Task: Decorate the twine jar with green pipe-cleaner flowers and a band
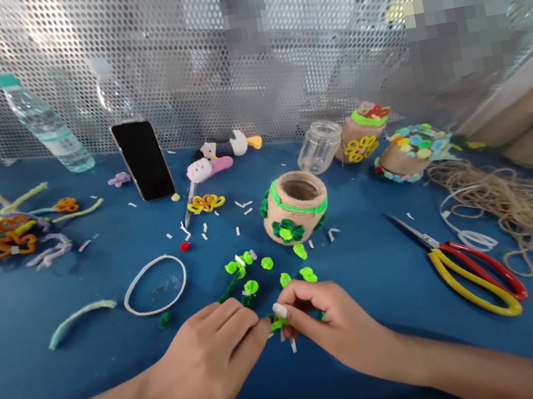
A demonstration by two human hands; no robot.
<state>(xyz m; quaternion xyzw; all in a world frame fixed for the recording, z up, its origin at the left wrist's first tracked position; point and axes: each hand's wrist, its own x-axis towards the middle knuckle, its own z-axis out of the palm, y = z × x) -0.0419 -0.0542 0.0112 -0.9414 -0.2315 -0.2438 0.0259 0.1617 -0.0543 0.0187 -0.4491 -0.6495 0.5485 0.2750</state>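
Observation:
Both hands meet low in the middle of the head view, fingers pinched on a small green pipe-cleaner piece (pixel 280 323). My left hand (pixel 210 357) is closed at its left end; a dark green stem shows beyond the knuckles. My right hand (pixel 324 325) pinches the bright green part between thumb and index finger. White paper strips stick out below the fingertips; the piece's full shape is hidden. Several bright green pipe-cleaner balls (pixel 251 287) lie just beyond the hands. Behind them stands a twine-wrapped jar (pixel 280 219) with a green band and dark green flowers.
Red-and-yellow scissors (pixel 475 274) lie right, beside loose twine (pixel 505 209). A white ring (pixel 128 302) and pale green strip (pixel 80 318) lie left. A phone (pixel 144 161), water bottle (pixel 56 135), glass jar (pixel 319 146) and decorated jars (pixel 360 137) stand farther back, before a perforated metal panel (pixel 173 59).

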